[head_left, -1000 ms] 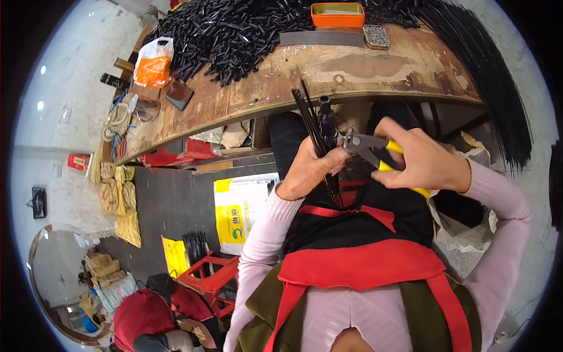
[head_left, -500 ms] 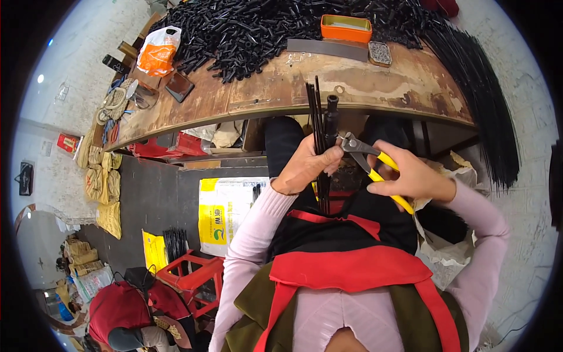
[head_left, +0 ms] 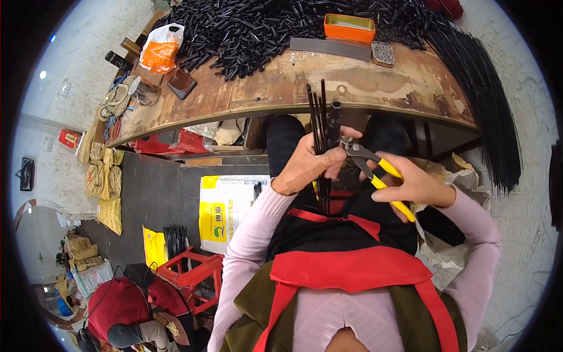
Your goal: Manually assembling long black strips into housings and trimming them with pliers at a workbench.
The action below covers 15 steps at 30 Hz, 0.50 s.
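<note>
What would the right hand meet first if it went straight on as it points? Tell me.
Likely the left hand, which grips black rods; the right hand aims its pliers that way, though depth is unclear.

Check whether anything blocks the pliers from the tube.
Nothing visible does: the right hand holds the pliers with their head close beside the tube. The left hand has its thumb nearby, not across that gap.
</note>
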Available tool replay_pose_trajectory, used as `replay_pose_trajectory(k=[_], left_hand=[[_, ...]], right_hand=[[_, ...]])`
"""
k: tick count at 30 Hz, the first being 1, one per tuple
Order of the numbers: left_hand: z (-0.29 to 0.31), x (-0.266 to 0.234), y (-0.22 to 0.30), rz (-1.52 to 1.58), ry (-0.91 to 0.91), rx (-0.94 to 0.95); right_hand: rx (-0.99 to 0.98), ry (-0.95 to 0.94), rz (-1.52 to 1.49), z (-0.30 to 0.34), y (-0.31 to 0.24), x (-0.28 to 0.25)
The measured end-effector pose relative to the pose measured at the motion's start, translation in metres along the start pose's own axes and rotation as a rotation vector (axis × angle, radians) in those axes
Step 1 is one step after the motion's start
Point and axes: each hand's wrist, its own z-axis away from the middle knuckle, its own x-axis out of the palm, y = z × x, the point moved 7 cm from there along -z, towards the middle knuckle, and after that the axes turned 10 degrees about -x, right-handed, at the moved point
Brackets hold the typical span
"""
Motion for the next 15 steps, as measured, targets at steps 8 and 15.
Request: replay_pose_trajectory(k=[8, 15], left_hand=[[0.004, 0.007, 0.013, -0.071, 0.084, -0.003], [0.007, 0.016, 0.005, -0.050, -0.148, -0.123]], right_hand=[[-0.638, 0.495, 1.166, 0.017, -0.035, -0.003], [0.161, -0.221, -0.533, 0.011, 0.018, 0.029]])
